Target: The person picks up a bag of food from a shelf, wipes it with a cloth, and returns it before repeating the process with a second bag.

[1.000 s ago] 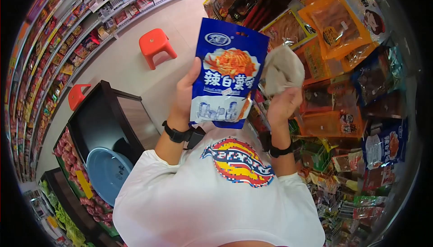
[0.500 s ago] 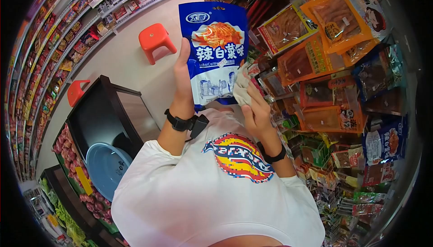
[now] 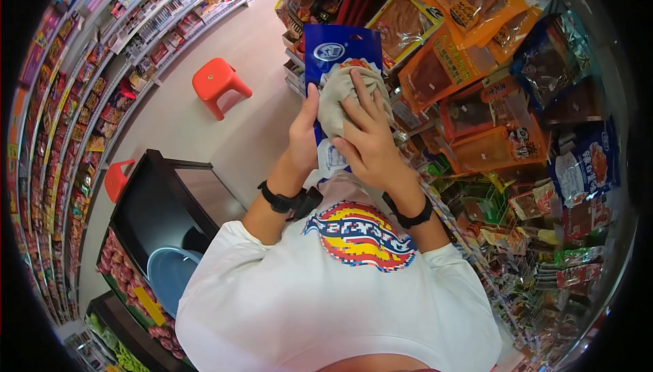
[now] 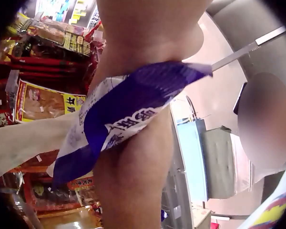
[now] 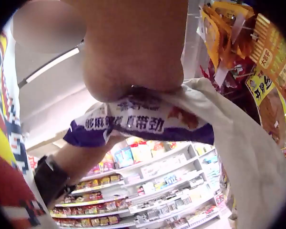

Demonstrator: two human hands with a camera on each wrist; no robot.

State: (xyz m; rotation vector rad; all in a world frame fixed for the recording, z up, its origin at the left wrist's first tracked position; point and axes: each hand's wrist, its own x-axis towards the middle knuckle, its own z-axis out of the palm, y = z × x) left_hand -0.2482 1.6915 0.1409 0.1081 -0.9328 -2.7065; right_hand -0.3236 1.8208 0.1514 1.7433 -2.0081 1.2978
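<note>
A blue and white food pouch (image 3: 330,37) is held upright in front of the chest. My left hand (image 3: 304,137) grips it by the left edge, thumb along the side and fingers hidden behind. Over the front lies a pale grey cloth (image 3: 332,103), covering most of the printed picture. My right hand (image 3: 371,134) presses the cloth flat with fingers fairly straight and spread. In the left wrist view the pouch (image 4: 138,95) bends across the left hand. The right wrist view shows the cloth (image 5: 250,152) hanging past the pouch (image 5: 133,119).
Hanging snack packets (image 3: 469,66) crowd the rack on the right, including another blue pouch (image 3: 583,164). A red stool (image 3: 219,86) stands on the floor ahead. To the left are a dark display stand (image 3: 163,202), a blue basin (image 3: 170,277) and long stocked shelves (image 3: 81,107).
The right hand has brought the cloth from beside the pouch, past its lower right corner, up onto its front. The left hand keeps its grip while the view shifts slightly.
</note>
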